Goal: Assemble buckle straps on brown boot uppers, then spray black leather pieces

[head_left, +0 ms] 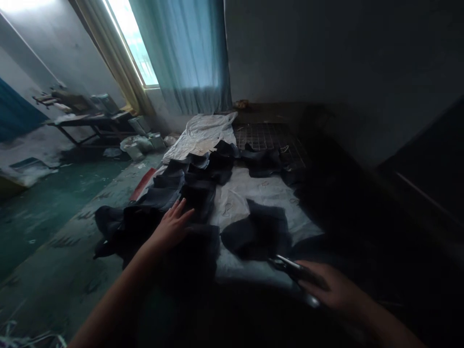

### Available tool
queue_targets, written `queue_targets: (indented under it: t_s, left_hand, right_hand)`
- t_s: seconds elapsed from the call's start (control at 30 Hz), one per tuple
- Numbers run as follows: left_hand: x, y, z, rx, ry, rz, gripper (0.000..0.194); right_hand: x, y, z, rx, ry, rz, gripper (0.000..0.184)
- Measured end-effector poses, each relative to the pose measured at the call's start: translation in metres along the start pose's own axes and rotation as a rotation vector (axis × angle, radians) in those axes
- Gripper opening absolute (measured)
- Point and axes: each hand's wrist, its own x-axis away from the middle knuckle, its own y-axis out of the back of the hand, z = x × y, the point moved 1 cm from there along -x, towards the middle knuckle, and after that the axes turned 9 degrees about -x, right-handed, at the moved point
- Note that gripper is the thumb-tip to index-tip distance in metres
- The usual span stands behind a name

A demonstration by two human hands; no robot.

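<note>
My left hand (173,227) lies with fingers spread over a dark, limp, sheet-like piece (197,195) in a row of similar pieces. Whether the palm presses on it or hovers just above, I cannot tell. At the lower right, my right hand (322,282) is wrapped round a plier-like metal hand tool (290,265), blurred, with its shiny tip pointing up and left. Just beyond that tip, a single dark piece (259,227) rests on the white cloth (235,193). Deep shadow hides much of the near area.
A wire-grid surface (261,135) shows behind the white cloth. A red strip (142,184) lies at the left of the dark pieces. Farther left are a cluttered table (94,118), bags (136,145) and green floor (87,179). Blue curtain (188,53) hangs at the back.
</note>
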Motion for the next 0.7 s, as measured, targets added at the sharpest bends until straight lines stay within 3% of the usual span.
queue_targets:
  t_s: [0.17,0.3,0.5,0.6,0.7]
  left_hand:
    - [-0.003,0.000,0.001,-0.007,-0.018,0.037,0.050]
    - [-0.013,0.001,-0.006,0.027,-0.047,0.058,0.051]
    - [-0.033,0.007,-0.037,0.161,-0.121,0.095,0.051]
    - [-0.035,0.004,-0.061,0.266,-0.199,0.135,0.052]
    - [-0.034,-0.007,-0.086,0.390,-0.316,0.196,0.052]
  right_hand:
    - [0.040,0.013,-0.049,-0.116,-0.136,-0.342,0.052]
    - [0.048,0.003,-0.044,-0.284,-0.158,-0.597,0.047]
    - [0.007,-0.012,-0.004,-0.307,-0.011,-0.618,0.036]
    - [-0.007,-0.017,-0.004,-0.307,0.030,-0.572,0.038]
    - [-0.011,-0.025,-0.008,-0.322,0.042,-0.622,0.042]
